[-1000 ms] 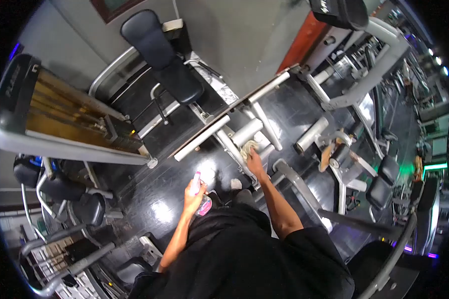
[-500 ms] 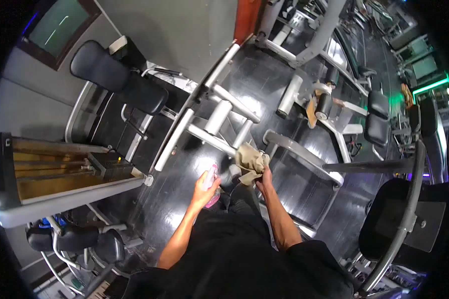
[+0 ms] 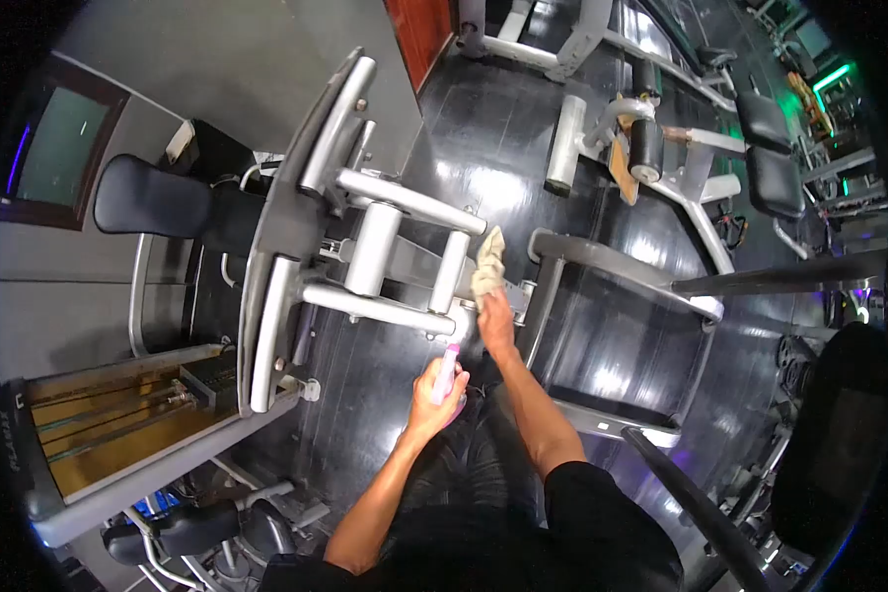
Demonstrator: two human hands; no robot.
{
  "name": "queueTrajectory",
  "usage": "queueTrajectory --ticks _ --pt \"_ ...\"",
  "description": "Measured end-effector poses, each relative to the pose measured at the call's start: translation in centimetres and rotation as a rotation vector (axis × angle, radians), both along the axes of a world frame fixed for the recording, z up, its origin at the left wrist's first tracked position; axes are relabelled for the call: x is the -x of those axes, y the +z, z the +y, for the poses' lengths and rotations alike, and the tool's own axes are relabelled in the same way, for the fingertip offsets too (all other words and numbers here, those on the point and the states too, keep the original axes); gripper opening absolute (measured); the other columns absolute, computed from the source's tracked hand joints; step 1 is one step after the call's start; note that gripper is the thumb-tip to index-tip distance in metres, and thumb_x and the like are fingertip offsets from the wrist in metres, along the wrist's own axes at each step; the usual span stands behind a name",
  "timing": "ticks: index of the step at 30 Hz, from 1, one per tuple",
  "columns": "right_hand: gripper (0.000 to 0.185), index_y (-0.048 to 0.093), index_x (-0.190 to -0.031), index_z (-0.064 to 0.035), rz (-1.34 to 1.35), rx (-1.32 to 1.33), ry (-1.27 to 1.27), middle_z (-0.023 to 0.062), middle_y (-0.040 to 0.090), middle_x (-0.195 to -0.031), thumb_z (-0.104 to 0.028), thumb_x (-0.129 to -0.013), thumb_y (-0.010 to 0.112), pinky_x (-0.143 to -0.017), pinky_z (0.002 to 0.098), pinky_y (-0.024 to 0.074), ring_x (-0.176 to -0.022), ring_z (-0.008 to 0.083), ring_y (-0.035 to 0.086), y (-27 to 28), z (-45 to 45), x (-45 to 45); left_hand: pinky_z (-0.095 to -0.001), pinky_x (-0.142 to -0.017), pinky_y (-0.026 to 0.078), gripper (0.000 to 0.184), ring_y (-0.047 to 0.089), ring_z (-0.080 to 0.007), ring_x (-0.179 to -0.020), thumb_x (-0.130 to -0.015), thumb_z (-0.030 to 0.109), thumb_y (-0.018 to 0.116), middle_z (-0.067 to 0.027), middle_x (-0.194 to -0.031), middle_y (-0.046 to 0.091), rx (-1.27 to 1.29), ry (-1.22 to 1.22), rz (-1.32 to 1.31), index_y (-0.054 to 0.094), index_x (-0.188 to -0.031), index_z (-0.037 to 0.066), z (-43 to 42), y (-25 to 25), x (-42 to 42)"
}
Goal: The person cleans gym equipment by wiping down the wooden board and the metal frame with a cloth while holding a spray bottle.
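Note:
My left hand [image 3: 434, 400] is wrapped round a spray bottle with a pink and white nozzle [image 3: 446, 372], held low in front of my body. In my right hand [image 3: 495, 321] is a crumpled beige cloth [image 3: 488, 264], held by the right end of a silver machine frame [image 3: 395, 202]. Whether the cloth touches the metal I cannot tell. The bottle's nozzle is just below the frame's lower bar [image 3: 380, 308]. Most of the bottle's body is hidden behind my left hand.
A padded black seat [image 3: 153, 195] and a weight stack machine [image 3: 118, 414] stand at the left. To the right are a grey metal frame [image 3: 612, 255], a machine with black rollers [image 3: 646, 148] and black pads [image 3: 775, 183]. Dark glossy floor [image 3: 474, 128] shows between machines.
The view has turned and moved closer to the silver frame. My right hand has moved forward with the cloth, which now looks more bunched. The bottle is still in my left hand.

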State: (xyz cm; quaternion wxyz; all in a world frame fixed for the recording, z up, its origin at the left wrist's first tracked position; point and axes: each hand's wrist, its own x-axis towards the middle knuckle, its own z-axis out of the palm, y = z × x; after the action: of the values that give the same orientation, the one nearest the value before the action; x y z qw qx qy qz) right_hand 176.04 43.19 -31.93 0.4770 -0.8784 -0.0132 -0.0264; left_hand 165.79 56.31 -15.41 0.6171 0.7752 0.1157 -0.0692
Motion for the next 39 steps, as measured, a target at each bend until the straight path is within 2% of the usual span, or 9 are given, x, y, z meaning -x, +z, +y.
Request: queueTrajectory --ticks 2,6,10,15,19,25,27,34,39 --pt "0.03 0.061 -0.107 0.0006 0.141 0.068 -0.152 0.0238 0.052 -0.128 0.003 -0.08 0.049 -0.098 0.0406 0.0429 -0.115 0.0392 0.052 -7.8 -1.7 1.4 -0.0258 -0.054 0.043 0.014 0.049 -0.0065 -0.058 -0.085 0.012 0.067 0.0005 -0.064 0.054 -0.005 -0.026 0.019 0.057 -0.09 0.005 -0.2 -0.5 -0.3" --pt "0.032 0.059 -0.114 -0.0001 0.447 -0.172 -0.489 0.0248 0.055 -0.123 0.001 -0.084 0.048 -0.099 0.0381 0.0421 -0.117 0.0363 0.053 -8.2 -0.1 2.0 -0.0258 -0.058 0.045 0.013 0.052 -0.0073 -0.062 -0.086 0.011 0.066 -0.0008 -0.069 0.056 -0.057 -0.1 0.103 0.056 -0.091 0.004 0.0 -1.8 0.0" --pt "0.045 0.055 -0.128 -0.0077 0.051 -0.31 -0.331 0.0249 0.047 -0.134 0.006 -0.086 0.044 -0.104 0.038 0.0369 -0.127 0.0327 0.045 -0.2 4.0 2.9 -0.0253 -0.062 0.046 0.01 0.056 -0.0093 -0.066 -0.087 0.007 0.063 -0.0033 -0.076 0.058 -0.127 -0.091 0.103 0.056 -0.093 0.003 -0.1 -1.7 0.3" --pt "0.05 0.062 -0.119 -0.0091 -0.211 -0.077 -0.015 0.0223 0.046 -0.134 0.01 -0.073 0.055 -0.103 0.0424 0.0401 -0.125 0.0395 0.045 -0.8 2.0 1.9 -0.0272 -0.061 0.049 0.01 0.059 -0.0099 -0.066 -0.085 0.005 0.064 -0.0055 -0.076 0.063 -0.126 -0.096 -0.045 0.056 -0.09 0.002 0.0 -1.9 1.7" --pt "0.047 0.059 -0.122 -0.0094 0.024 -0.118 -0.372 0.0244 0.045 -0.134 0.008 -0.081 0.043 -0.1 0.0408 0.0426 -0.119 0.0402 0.049 -6.3 0.5 -0.1 -0.026 -0.058 0.048 0.012 0.058 -0.0106 -0.063 -0.083 0.0 0.065 -0.0062 -0.075 0.062 -0.092 -0.15 -0.049 0.055 -0.09 0.002 -0.5 -1.9 2.2" --pt "0.052 0.051 -0.131 -0.0157 0.499 0.009 -0.476 0.0259 0.057 -0.118 0.001 -0.082 0.047 -0.094 0.0416 0.0456 -0.107 0.0403 0.057 -13.2 -3.8 -1.2 -0.0257 -0.056 0.046 0.012 0.057 -0.0104 -0.061 -0.083 0.002 0.066 -0.0056 -0.074 0.061 -0.143 -0.167 -0.046 0.056 -0.091 0.002 -1.3 -2.4 1.4" --pt "0.051 0.053 -0.13 -0.0149 0.733 -0.077 -0.589 0.024 0.062 -0.11 -0.003 -0.081 0.048 -0.091 0.042 0.0461 -0.104 0.038 0.059 -11.6 -4.3 -2.0 -0.0254 -0.056 0.045 0.012 0.055 -0.0099 -0.06 -0.083 0.003 0.066 -0.0053 -0.074 0.061 -0.145 -0.173 -0.083 0.057 -0.09 0.002 -1.3 -1.9 1.3" --pt "0.041 0.055 -0.125 -0.0028 0.21 -0.205 -0.322 0.0196 0.06 -0.12 0.003 -0.086 0.043 -0.097 0.0322 0.0408 -0.114 0.0271 0.056 -4.2 -1.9 1.3 -0.0246 -0.053 0.043 0.013 0.049 -0.0078 -0.056 -0.083 0.004 0.067 -0.003 -0.072 0.06 -0.091 -0.131 -0.054 0.057 -0.091 0.003 -1.2 -0.5 2.4" --pt "0.044 0.042 -0.134 0.0046 0.424 -0.95 -0.307 0.0114 0.054 -0.125 -0.007 -0.093 0.046 -0.097 0.0282 0.039 -0.111 0.0191 0.053 1.1 -4.3 3.5 -0.0234 -0.053 0.042 0.014 0.049 -0.0059 -0.057 -0.083 0.004 0.068 -0.0014 -0.072 0.061 -0.012 -0.085 0.001 0.057 -0.091 0.003 -1.2 2.3 2.0"
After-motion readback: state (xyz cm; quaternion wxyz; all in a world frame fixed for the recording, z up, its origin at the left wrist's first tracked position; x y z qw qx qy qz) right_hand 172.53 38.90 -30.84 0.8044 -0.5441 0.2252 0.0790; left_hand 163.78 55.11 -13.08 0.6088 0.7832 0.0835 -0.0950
